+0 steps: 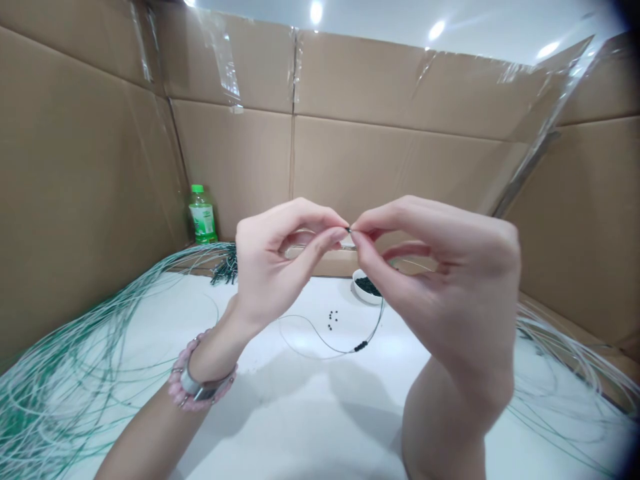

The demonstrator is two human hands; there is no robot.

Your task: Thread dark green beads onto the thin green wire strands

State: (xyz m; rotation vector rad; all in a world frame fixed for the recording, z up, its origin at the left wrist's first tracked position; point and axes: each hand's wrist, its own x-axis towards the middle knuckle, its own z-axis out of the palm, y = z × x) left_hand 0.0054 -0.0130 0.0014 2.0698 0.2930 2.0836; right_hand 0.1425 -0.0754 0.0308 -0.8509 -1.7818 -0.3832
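Note:
My left hand [280,260] and my right hand [440,287] are raised in front of me, their pinched fingertips almost meeting. Between the left thumb and forefinger sits a tiny dark piece [348,229] that looks like a black bead. A thin green-and-white cord [381,317] hangs from behind the right hand, whose thumb and forefinger close on its end, mostly hidden. Several black beads [361,347] are bunched on that cord low over the table. Loose black beads [331,318] lie on the white surface below, and a white bowl [356,291] of black beads stands partly behind the right hand.
Green and white cords [65,360] sprawl along the left side, with a dark cluster [226,267] at their far end. More cords [565,353] lie at the right. A green-capped bottle [203,217] stands in the far left corner. Cardboard walls [375,87] enclose the white table [280,413].

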